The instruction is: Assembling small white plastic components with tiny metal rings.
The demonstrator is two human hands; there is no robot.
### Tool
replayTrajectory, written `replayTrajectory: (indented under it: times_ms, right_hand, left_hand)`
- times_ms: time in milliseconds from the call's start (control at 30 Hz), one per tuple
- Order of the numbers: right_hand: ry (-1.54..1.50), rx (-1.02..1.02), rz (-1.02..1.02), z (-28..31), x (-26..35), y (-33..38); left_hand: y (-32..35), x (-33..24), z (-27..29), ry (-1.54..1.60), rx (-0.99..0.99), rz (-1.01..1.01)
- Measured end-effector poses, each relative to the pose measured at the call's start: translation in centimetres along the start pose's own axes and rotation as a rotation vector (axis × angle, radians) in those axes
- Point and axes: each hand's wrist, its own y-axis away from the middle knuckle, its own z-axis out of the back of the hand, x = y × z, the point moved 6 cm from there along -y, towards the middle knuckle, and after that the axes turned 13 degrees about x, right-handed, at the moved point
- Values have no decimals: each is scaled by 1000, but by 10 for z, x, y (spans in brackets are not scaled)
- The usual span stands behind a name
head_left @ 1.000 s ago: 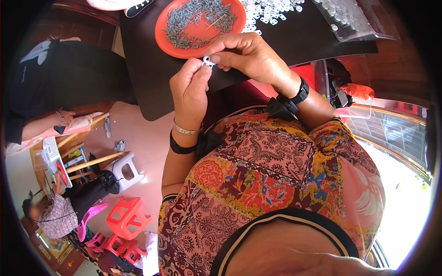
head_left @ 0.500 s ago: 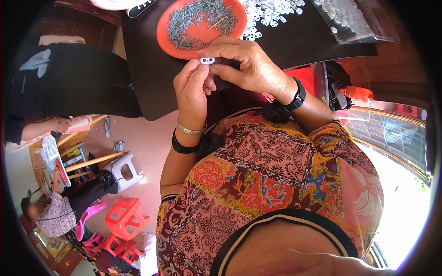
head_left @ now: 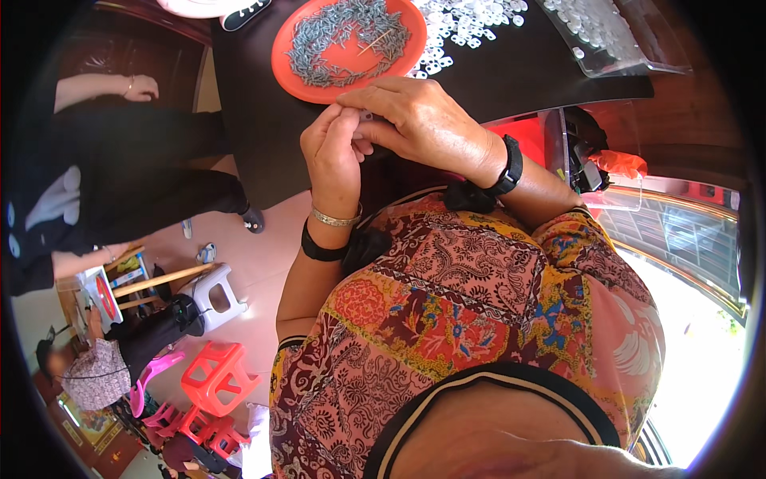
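My left hand and my right hand meet at the table's near edge. Between their fingertips is a small white plastic piece with two holes, mostly covered by my right fingers. My left thumb and fingers pinch it from the left; the right hand closes over it from the other side. Just beyond my fingers lies an orange-red plate bearing a ring of many small grey screws. Right of the plate, white plastic pieces are spread on the dark table.
A clear tray of white parts stands at the far right of the black table. Someone in dark clothes is close on my left. Red stools and a grey-white stool stand on the floor, with another person seated beyond.
My right fingers have moved over the white piece, hiding most of it; its two holes faced me plainly before. The person at left has shifted, and a hand now shows there.
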Motion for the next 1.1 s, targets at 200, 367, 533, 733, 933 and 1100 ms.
replayTrajectory:
  times_ms: [200,367,533,733,933,1100]
  right_hand:
    - [-4,1,-4,-1,-1,1]
    - [8,12,8,-2,-1,-1]
    - [17,44,0,-2,-4,-2]
    - [26,82,104,2,-1,-3]
    - [181,57,96,31,3,-1]
    - [544,-307,-154,157,-31,4]
  left_hand:
    - [-2,3,1,42,7,-5]
    - [-2,4,1,29,3,-20]
    - [-1,4,0,19,-3,-49]
    - [1,2,0,1,2,-70]
    - [-1,-1,-5,-17,46,-41]
    - [1,0,0,-34,56,-31]
